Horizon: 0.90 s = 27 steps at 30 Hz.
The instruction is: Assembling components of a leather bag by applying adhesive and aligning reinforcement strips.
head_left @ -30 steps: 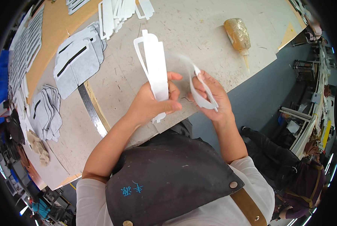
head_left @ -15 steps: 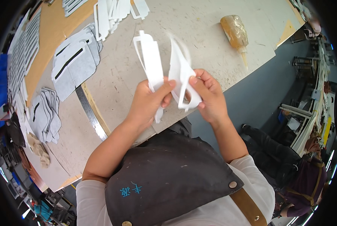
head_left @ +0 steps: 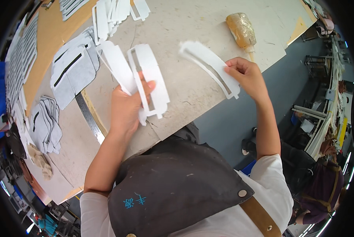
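Observation:
Above the work table, my left hand grips white slotted strips, its thumb pressed through the slot of the nearer piece. At least two pieces fan out from that hand. My right hand pinches the edge of a single white curved strip with a long slot. This strip is held apart from the others, over the table's near right edge, and its far end is blurred. The fingertips behind the pieces are partly hidden.
A bottle of amber glue-like liquid lies at the back right. White slotted pieces lie at the back left. Grey slotted panels are stacked at the left, beside a metal ruler. A tan cloth lies farther left.
My hands have moved apart. The right one has carried a single white strip away to the right, while the left has shifted left with the other pieces, now fanned out.

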Available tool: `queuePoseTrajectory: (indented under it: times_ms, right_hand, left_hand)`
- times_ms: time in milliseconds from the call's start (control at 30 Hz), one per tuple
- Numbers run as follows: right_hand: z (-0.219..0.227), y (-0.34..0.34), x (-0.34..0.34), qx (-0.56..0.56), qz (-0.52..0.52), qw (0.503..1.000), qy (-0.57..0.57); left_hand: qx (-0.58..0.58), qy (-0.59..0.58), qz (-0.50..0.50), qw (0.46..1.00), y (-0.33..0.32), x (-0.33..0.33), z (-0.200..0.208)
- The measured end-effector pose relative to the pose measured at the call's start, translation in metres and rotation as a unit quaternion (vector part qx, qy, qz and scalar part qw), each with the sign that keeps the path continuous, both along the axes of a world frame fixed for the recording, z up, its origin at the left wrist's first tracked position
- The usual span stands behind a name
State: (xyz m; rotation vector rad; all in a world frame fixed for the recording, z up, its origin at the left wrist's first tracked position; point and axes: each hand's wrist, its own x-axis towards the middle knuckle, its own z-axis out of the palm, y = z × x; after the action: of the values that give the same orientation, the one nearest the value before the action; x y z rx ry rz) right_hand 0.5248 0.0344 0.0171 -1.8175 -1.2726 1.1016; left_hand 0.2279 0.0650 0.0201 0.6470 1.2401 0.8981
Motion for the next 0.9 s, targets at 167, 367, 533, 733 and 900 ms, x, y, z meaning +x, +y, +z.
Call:
queuePoseTrajectory:
  times_ms: [167, 367, 533, 733, 900]
  right_hand:
    - [-0.005, 0.008, -0.007, 0.033, -0.032, 0.996, -0.075]
    - [-0.011, 0.01, -0.009, 0.08, -0.017, 0.984, -0.159]
    - [0.019, 0.002, -0.034, 0.047, -0.025, 0.983, -0.174]
    - [0.007, -0.01, -0.061, 0.016, 0.028, 0.99, 0.137]
    - [0.014, -0.006, -0.057, -0.013, 0.074, 0.995, -0.071]
  left_hand:
    - [0.001, -0.047, -0.095, 0.994, -0.006, 0.023, 0.0]
    - [0.025, -0.042, -0.157, 0.986, -0.002, 0.045, -0.003]
    - [0.025, -0.041, -0.15, 0.987, -0.001, 0.055, -0.005]
    - [0.041, -0.074, -0.131, 0.988, 0.001, 0.055, -0.006]
    - [0.034, -0.076, -0.069, 0.994, 0.005, 0.028, -0.006]
